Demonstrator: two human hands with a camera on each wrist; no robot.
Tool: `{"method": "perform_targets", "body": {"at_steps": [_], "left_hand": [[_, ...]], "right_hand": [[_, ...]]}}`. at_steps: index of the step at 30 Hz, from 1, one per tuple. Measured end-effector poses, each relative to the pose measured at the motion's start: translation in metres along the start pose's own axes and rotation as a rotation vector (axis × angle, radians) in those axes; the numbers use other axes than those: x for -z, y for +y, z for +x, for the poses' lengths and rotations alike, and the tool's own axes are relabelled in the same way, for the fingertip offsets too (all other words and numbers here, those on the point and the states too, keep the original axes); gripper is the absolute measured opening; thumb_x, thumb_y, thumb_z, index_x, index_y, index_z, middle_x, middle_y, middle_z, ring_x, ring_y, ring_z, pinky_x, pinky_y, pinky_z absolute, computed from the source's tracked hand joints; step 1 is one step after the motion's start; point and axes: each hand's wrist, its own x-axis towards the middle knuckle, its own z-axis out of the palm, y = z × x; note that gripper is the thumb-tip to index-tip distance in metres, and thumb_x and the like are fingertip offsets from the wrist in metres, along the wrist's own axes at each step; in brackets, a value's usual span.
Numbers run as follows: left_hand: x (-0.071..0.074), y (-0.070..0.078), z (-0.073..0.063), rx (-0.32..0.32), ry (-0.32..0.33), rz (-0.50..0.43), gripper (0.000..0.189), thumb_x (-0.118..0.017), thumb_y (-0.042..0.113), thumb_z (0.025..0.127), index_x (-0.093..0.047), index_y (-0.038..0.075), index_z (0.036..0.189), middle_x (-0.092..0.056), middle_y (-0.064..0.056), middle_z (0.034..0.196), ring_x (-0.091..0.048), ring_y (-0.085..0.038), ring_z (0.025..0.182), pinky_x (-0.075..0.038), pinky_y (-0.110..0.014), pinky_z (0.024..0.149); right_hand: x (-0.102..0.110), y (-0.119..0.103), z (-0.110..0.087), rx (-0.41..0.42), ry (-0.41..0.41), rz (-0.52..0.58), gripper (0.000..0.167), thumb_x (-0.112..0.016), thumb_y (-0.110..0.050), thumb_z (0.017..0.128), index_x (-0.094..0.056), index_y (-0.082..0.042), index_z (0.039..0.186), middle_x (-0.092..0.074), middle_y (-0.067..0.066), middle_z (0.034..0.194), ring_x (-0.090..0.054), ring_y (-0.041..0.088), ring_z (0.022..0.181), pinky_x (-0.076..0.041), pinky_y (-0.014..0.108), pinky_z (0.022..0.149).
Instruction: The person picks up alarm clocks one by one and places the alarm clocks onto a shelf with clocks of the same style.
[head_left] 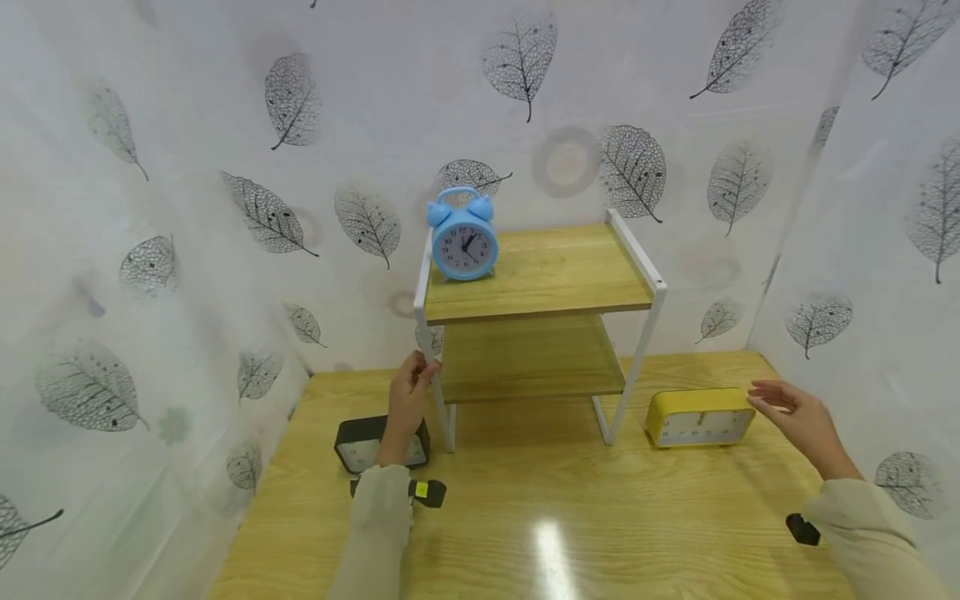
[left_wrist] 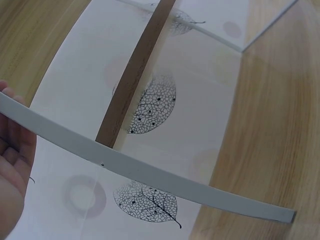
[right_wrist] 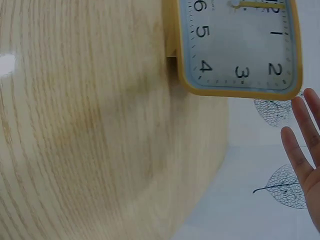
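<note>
My left hand (head_left: 407, 400) grips the white left front post of a two-tier shelf (head_left: 540, 312). In the left wrist view, fingers (left_wrist: 20, 135) of that hand reach behind the white post (left_wrist: 150, 169). A blue twin-bell alarm clock (head_left: 465, 247) stands on the shelf's top board at the left. My right hand (head_left: 802, 421) is at the right end of a yellow rectangular clock (head_left: 701, 417) on the table. Its fingers (right_wrist: 300, 150) are spread and fairly straight, with one fingertip right by the clock's corner.
A black rectangular clock (head_left: 360, 446) sits on the wooden table (head_left: 525, 508) left of the shelf, partly hidden behind my left forearm. Leaf-patterned white sheeting (head_left: 345, 100) closes off the back and both sides. The shelf's lower board (head_left: 528, 354) lies under the top one.
</note>
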Motion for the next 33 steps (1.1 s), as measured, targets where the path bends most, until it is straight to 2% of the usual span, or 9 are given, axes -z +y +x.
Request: {"method": "perform_targets", "body": {"at_steps": [8,10,13,17,20,21,26,29,33], "left_hand": [[-0.002,-0.003,0.001,0.005,0.0,-0.019,0.015,-0.049,0.004,0.095,-0.053,-0.01,0.093,-0.059,-0.029,0.091,-0.048,-0.024,0.077,-0.038,-0.019,0.068],[-0.003,-0.003,0.001,-0.01,0.001,-0.011,0.015,-0.049,0.004,0.095,-0.053,-0.01,0.092,-0.058,-0.029,0.09,-0.048,-0.02,0.076,-0.038,-0.019,0.067],[-0.003,-0.002,0.0,-0.038,0.008,0.003,0.014,-0.05,0.004,0.095,-0.053,-0.009,0.09,-0.058,-0.029,0.088,-0.048,-0.012,0.073,-0.038,-0.019,0.066],[-0.002,-0.001,-0.001,-0.054,0.017,0.015,0.013,-0.05,0.003,0.095,-0.052,-0.009,0.09,-0.058,-0.029,0.087,-0.048,-0.007,0.073,-0.039,-0.018,0.066],[-0.001,0.0,-0.001,-0.052,0.02,0.018,0.014,-0.05,0.003,0.095,-0.053,-0.009,0.091,-0.058,-0.03,0.088,-0.051,-0.012,0.075,-0.04,-0.019,0.067],[-0.001,0.0,-0.001,-0.053,0.021,0.018,0.014,-0.049,0.003,0.095,-0.053,-0.01,0.091,-0.057,-0.031,0.087,-0.051,-0.015,0.075,-0.04,-0.019,0.067],[-0.001,0.002,0.0,-0.063,0.025,0.014,0.013,-0.049,0.001,0.095,-0.053,-0.01,0.089,-0.058,-0.02,0.08,-0.052,-0.032,0.076,-0.04,-0.019,0.066],[-0.001,0.002,-0.001,-0.064,0.032,0.018,0.013,-0.05,0.0,0.094,-0.054,-0.01,0.088,-0.058,-0.011,0.078,-0.052,-0.03,0.075,-0.041,-0.018,0.066],[-0.002,0.002,-0.003,-0.069,0.025,0.01,0.013,-0.049,0.0,0.095,-0.054,-0.01,0.088,-0.059,-0.022,0.082,-0.054,-0.022,0.075,-0.042,-0.018,0.068]], "right_hand": [[-0.005,0.021,-0.001,-0.071,-0.101,-0.01,0.054,-0.059,-0.029,0.093,-0.045,0.008,0.13,-0.042,-0.04,0.1,-0.038,-0.029,0.084,-0.044,0.009,0.064],[-0.006,0.026,0.0,-0.08,-0.134,-0.004,0.056,-0.06,-0.029,0.092,-0.043,0.007,0.133,-0.05,-0.028,0.106,-0.038,-0.029,0.086,-0.045,0.011,0.065],[-0.009,0.034,0.001,-0.101,-0.193,0.014,0.061,-0.061,-0.028,0.092,-0.037,0.004,0.138,-0.055,0.007,0.121,-0.037,-0.026,0.09,-0.049,0.017,0.07],[-0.015,0.044,0.005,-0.136,-0.283,0.053,0.07,-0.06,-0.028,0.093,-0.024,-0.002,0.146,-0.03,0.037,0.14,-0.051,0.016,0.114,-0.05,0.045,0.085],[-0.02,0.047,0.008,-0.151,-0.334,0.115,0.076,-0.06,-0.026,0.093,-0.014,-0.005,0.15,-0.016,0.04,0.146,-0.029,0.056,0.124,-0.039,0.063,0.092],[-0.021,0.048,0.009,-0.16,-0.345,0.135,0.078,-0.06,-0.026,0.093,-0.012,-0.007,0.151,-0.012,0.04,0.147,-0.025,0.058,0.125,-0.035,0.065,0.093],[-0.026,0.051,0.011,-0.197,-0.388,0.256,0.081,-0.06,-0.023,0.093,-0.004,-0.021,0.152,0.005,0.034,0.152,-0.007,0.059,0.132,-0.022,0.07,0.098],[-0.028,0.054,0.011,-0.202,-0.41,0.312,0.081,-0.059,-0.019,0.093,-0.003,-0.025,0.152,0.013,0.027,0.153,0.003,0.056,0.134,-0.017,0.07,0.099],[-0.029,0.058,0.013,-0.183,-0.424,0.287,0.083,-0.059,-0.019,0.093,-0.002,-0.026,0.152,0.015,0.026,0.153,-0.021,0.037,0.137,-0.044,0.042,0.095]]}}
